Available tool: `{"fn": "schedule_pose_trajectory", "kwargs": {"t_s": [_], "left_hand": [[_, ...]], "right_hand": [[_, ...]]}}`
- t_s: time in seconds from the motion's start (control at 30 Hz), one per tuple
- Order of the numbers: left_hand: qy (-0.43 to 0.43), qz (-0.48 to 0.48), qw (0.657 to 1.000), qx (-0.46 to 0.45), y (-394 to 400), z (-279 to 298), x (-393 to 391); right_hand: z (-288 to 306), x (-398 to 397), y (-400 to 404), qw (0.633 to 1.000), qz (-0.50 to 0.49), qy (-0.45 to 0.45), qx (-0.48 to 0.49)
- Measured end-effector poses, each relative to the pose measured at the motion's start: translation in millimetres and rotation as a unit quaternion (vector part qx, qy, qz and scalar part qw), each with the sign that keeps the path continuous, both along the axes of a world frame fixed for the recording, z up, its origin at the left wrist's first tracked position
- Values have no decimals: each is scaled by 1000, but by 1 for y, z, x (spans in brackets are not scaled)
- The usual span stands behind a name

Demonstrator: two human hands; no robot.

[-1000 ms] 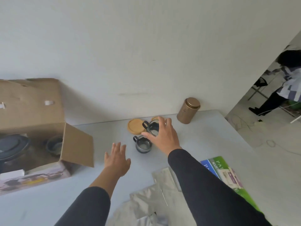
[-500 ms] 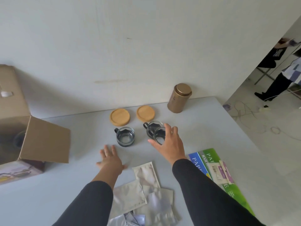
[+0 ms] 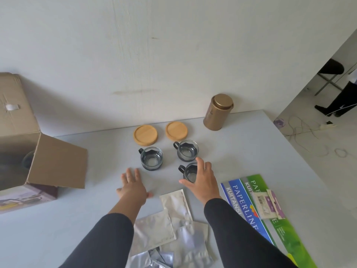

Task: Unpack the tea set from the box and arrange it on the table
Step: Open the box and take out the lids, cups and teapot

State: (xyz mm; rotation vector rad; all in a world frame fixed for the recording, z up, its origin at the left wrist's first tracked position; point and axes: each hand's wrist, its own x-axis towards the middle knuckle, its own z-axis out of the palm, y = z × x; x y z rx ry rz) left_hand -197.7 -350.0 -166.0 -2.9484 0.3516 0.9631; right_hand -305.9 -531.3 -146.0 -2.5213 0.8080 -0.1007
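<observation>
Tea set, part unpacked: two wooden coasters (image 3: 145, 135) and gold tin (image 3: 218, 112) at centre along the wall; two glass cups (image 3: 151, 158) below them, paired in rows. Third cup (image 3: 190, 172), lower centre, under right hand (image 3: 202, 180), fingers spread loosely round it, apparently setting it down. Left hand (image 3: 133, 187) flat on tabletop (image 3: 251, 151), fingers spread, likely bracing. Box (image 3: 38, 151), left edge, open; contents indistinct.

— Layout? 
— Box (image 3: 34, 144) far left on table (image 3: 251, 151). Two coasters (image 3: 145, 135) at back, tin (image 3: 218, 113) right of them. 
— Cups? 
— Three cups (image 3: 151, 158) before the coasters; pouches (image 3: 173, 219) nearest, booklets (image 3: 251, 200) right.
</observation>
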Motion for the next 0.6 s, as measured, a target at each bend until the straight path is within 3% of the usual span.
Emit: {"fn": "schedule_pose_trajectory", "kwargs": {"t_s": [0.17, 0.33, 0.43, 0.53, 0.6], "left_hand": [[-10, -19, 999, -47, 9, 7, 1], [-100, -50, 982, -150, 36, 40, 10], [-203, -75, 954, -208, 68, 62, 24], [-331, -113, 897, -271, 114, 87, 50], [-386, -143, 872, -264, 156, 104, 67]], "right_hand": [[4, 0, -1, 1000, 13, 16, -22], [28, 19, 10, 977, 43, -109, -177], [57, 49, 39, 958, 98, -183, -198], [84, 86, 89, 939, 158, -234, -195], [98, 112, 131, 930, 189, -244, -199]]}}
